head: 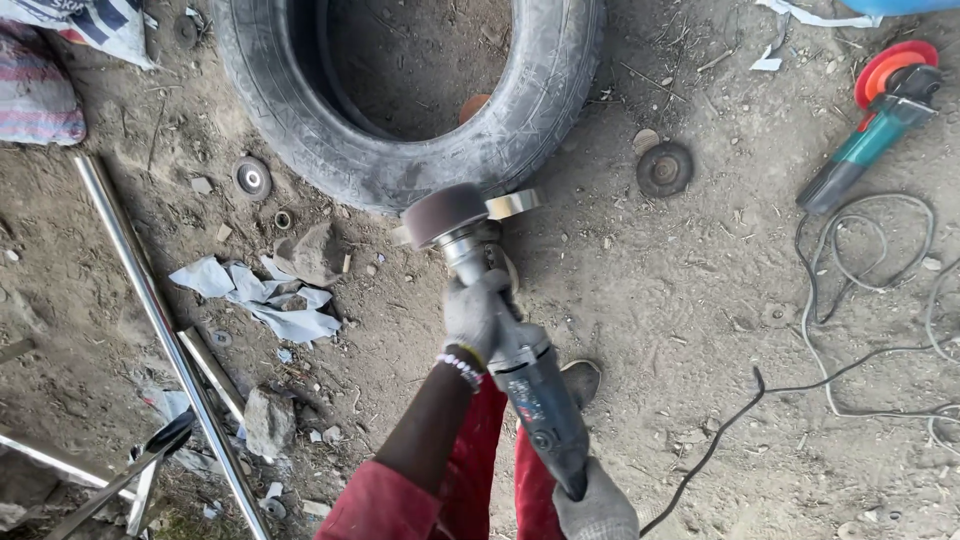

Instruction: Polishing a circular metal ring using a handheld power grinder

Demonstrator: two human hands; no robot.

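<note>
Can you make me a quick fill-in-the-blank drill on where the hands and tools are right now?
1. Both gloved hands hold the grinder; the left hand grips nearer its ____.
2. The right hand holds the grinder's ____ end.
3. A worn ____ lies on the dirt just beyond the drum.
4. A second, teal grinder lies at the upper ____.

Missing words: drum; rear; tyre; right

My left hand (478, 318) grips the front of the polisher (520, 370) and my right hand (597, 508) holds its rear end, near me. Its drum (443, 213) sits at the far end, against the tyre (400, 100) lying on the ground ahead. Left of me long metal tubes (150, 300) run across the dirt, with crumpled paper (265, 295) between them and the tool. Far right lies a second grinder (875, 125), its cable (860, 290) looped nearer me; a loose disc (664, 168) rests between it and the tyre
</note>
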